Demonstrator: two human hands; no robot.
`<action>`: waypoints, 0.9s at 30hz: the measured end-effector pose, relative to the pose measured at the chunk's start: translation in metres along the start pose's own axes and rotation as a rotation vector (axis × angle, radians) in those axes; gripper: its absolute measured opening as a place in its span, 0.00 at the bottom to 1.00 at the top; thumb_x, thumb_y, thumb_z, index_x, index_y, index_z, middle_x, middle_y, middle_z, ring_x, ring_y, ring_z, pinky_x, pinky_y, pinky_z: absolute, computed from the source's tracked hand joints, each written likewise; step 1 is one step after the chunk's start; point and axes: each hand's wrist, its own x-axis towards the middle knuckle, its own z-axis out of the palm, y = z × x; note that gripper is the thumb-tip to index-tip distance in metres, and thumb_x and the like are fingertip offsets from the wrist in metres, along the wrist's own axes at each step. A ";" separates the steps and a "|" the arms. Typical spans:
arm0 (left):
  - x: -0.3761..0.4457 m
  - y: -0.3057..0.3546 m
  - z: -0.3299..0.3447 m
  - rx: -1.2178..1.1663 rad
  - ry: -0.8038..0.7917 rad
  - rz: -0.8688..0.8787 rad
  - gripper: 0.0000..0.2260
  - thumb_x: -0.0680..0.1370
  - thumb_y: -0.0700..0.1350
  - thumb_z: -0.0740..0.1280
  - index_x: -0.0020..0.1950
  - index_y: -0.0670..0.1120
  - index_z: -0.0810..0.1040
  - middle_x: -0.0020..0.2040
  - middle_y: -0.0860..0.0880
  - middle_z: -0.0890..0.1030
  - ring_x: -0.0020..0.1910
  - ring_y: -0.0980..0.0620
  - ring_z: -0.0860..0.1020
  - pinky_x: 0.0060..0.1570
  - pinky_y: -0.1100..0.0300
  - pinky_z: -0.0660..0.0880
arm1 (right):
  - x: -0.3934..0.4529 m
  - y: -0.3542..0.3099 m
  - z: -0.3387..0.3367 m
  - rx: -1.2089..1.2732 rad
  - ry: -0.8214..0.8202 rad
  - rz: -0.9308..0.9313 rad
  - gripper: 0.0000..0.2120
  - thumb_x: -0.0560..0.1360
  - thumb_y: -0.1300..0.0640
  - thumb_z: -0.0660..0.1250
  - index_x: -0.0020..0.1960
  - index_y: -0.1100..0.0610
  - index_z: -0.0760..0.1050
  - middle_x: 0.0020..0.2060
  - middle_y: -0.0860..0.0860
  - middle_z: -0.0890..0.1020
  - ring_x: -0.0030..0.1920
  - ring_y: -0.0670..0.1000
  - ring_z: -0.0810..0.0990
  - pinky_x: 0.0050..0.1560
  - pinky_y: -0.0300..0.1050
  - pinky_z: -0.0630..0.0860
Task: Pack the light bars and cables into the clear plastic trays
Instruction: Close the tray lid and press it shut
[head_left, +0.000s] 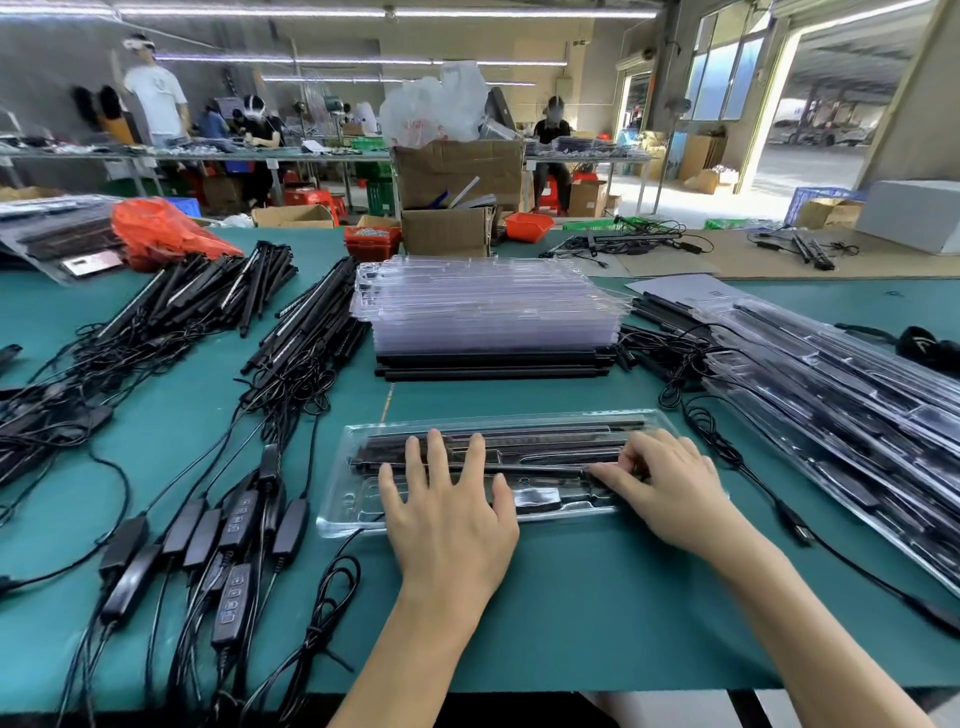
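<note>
Now left hand (449, 512) lies flat, open, on the tray (343, 512); right hand (670, 488) pinches a light bar (519, 467).

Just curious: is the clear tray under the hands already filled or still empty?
Partly filled: black light bars lie in the tray, but its near-left pockets look empty.

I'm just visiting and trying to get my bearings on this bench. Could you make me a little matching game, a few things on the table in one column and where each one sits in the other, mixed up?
Things:
1. stack of empty clear trays
2. orange bag
3. filled trays
4. inline controllers

Places:
A. far left of the table
B. near left, beside the left hand
C. centre, behind the tray being packed
D. right side, overlapping in a row

Pairs: 1-C, 2-A, 3-D, 4-B
</note>
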 end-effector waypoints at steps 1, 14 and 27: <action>0.000 -0.001 0.000 -0.001 -0.004 0.004 0.27 0.82 0.61 0.45 0.81 0.58 0.54 0.82 0.45 0.53 0.81 0.45 0.48 0.76 0.41 0.42 | -0.001 0.001 0.000 0.007 -0.002 -0.004 0.18 0.76 0.36 0.66 0.37 0.47 0.66 0.42 0.41 0.71 0.52 0.51 0.68 0.54 0.47 0.61; 0.002 0.002 0.001 -0.005 -0.030 0.049 0.28 0.81 0.65 0.44 0.80 0.59 0.56 0.82 0.45 0.52 0.81 0.46 0.47 0.76 0.43 0.42 | 0.003 -0.004 -0.024 0.097 -0.158 0.050 0.19 0.70 0.42 0.76 0.38 0.54 0.72 0.33 0.47 0.75 0.36 0.49 0.72 0.38 0.46 0.67; -0.002 0.013 -0.004 0.069 0.026 0.076 0.31 0.75 0.62 0.44 0.72 0.57 0.73 0.72 0.43 0.72 0.72 0.41 0.67 0.62 0.43 0.62 | 0.029 -0.062 -0.008 -0.139 -0.375 0.048 0.30 0.69 0.33 0.72 0.62 0.47 0.67 0.65 0.52 0.65 0.69 0.56 0.61 0.68 0.57 0.61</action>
